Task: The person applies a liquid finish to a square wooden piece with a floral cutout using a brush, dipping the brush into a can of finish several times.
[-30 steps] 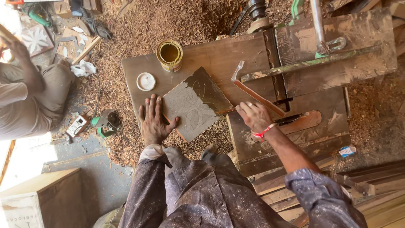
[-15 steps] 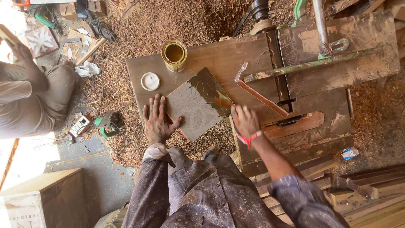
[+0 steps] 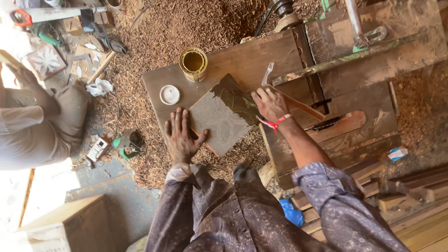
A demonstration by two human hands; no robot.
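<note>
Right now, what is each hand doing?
Left hand: open, flat, fingers spread, pressing the square panel's edge.
Right hand: closed on a brush handle over the panel.

The person wears a loose grey-blue garment with a fine pale pattern and long sleeves. A red thread band (image 3: 275, 123) circles the wrist just behind the right hand (image 3: 269, 103); the left hand (image 3: 181, 135) is bare, dusty.

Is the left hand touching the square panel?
Touching: the head view shows the left hand flat on the board, its thumb pressed against the square panel edge.
</note>
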